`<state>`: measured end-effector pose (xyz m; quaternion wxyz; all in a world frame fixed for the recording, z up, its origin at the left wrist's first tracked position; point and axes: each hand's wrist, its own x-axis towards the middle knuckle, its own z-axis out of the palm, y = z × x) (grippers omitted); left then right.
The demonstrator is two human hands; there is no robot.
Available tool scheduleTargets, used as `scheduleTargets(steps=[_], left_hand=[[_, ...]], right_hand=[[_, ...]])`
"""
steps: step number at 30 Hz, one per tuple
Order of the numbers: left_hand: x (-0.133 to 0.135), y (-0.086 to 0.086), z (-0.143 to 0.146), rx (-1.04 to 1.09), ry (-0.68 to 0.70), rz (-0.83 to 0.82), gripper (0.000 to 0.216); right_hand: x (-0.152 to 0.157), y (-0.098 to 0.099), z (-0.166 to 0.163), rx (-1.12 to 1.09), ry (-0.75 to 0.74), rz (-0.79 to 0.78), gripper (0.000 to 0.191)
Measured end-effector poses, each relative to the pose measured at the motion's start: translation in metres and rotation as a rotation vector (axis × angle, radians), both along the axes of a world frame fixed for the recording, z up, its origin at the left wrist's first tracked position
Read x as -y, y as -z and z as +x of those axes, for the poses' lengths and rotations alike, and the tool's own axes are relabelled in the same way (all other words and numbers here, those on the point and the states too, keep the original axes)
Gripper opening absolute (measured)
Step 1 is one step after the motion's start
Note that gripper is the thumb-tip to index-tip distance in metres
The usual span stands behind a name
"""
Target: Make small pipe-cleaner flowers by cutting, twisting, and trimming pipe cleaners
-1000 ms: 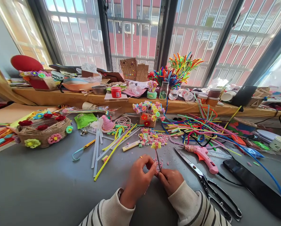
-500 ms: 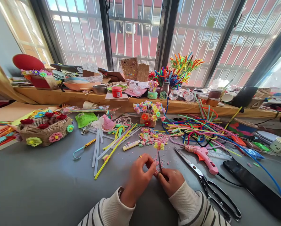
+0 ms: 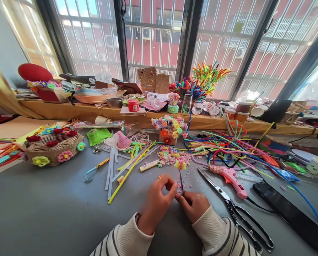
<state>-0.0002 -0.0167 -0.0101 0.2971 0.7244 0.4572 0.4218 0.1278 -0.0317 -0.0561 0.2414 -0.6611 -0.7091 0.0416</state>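
Observation:
My left hand [image 3: 160, 197] is closed, its thumb and fingertips pinched around the lower stem of a small yellow-and-pink fuzzy flower [image 3: 180, 164]. The bloom stands upright above my fingers. Close against it, my right hand [image 3: 195, 205] is closed on small scissors [image 3: 182, 183], whose slim dark blades point up beside the stem. My fingers mostly hide the handles and the stem's lower end. Pink fuzz scraps [image 3: 184, 185] lie on the table just behind my hands.
Right of my hands lie large black-handled scissors [image 3: 228, 202], a pink glue gun [image 3: 232, 179] and a black phone [image 3: 286, 213]. Pipe cleaners [image 3: 222, 145] tangle behind them. Leftward are a glue stick tube [image 3: 149, 165], clear sticks [image 3: 111, 174] and a woven flower basket [image 3: 52, 151]. A cluttered sill [image 3: 95, 112] runs behind.
The whole view has shifted very slightly right and down. Both hands keep nearly the same pose around the flower and the small scissors.

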Motion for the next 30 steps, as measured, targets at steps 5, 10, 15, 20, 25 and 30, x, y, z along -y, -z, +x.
scheduleTargets(steps=[5,10,15,20,25,30], left_hand=[[0.001,-0.001,0.0,0.023,0.019,-0.015,0.019],[-0.002,0.0,-0.001,0.046,-0.043,-0.013,0.02],[-0.005,0.002,-0.001,0.099,-0.029,-0.017,0.019],[-0.006,0.003,-0.001,0.103,0.018,-0.055,0.021],[-0.005,0.002,-0.001,0.106,0.05,-0.073,0.022],[-0.005,0.004,-0.001,0.075,0.057,-0.073,0.023]], right_hand=[[-0.001,0.001,0.0,-0.031,-0.018,0.008,0.053],[0.0,-0.003,0.004,-0.21,-0.095,-0.071,0.056],[0.004,-0.016,0.005,-0.681,-0.358,-0.28,0.063],[0.005,-0.022,0.004,-0.775,-0.463,-0.372,0.065],[0.004,-0.022,0.004,-0.724,-0.449,-0.325,0.063],[0.002,-0.021,0.006,-0.677,-0.395,-0.265,0.062]])
